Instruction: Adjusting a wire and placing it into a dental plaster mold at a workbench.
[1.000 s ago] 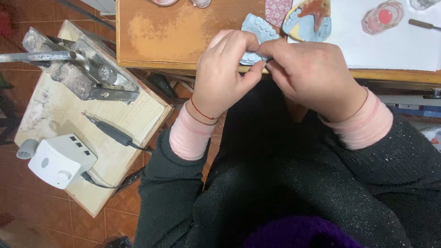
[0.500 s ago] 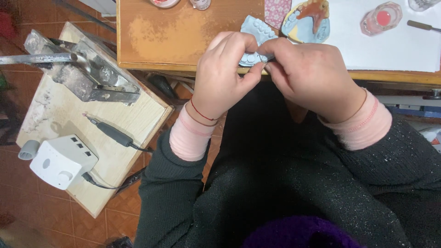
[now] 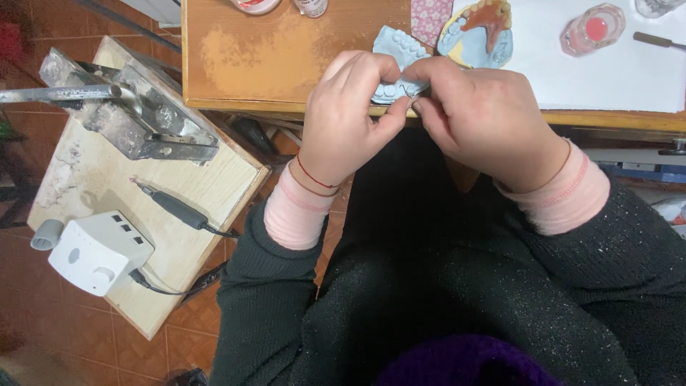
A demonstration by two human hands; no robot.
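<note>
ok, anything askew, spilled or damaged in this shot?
Nothing spilled or broken. Both hands, left hand and right hand, hold a pale blue dental cast with a thin wire at the desk edge. The only oddities: a worn, pale patch on the desk top, and the side board sits at an angle to it.

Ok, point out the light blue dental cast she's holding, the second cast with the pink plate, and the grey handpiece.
light blue dental cast [image 3: 395, 44], head view, its tooth ridge.
second cast [image 3: 477, 37], head view, its blue rim.
grey handpiece [image 3: 174, 209], head view, mid-barrel.
</note>
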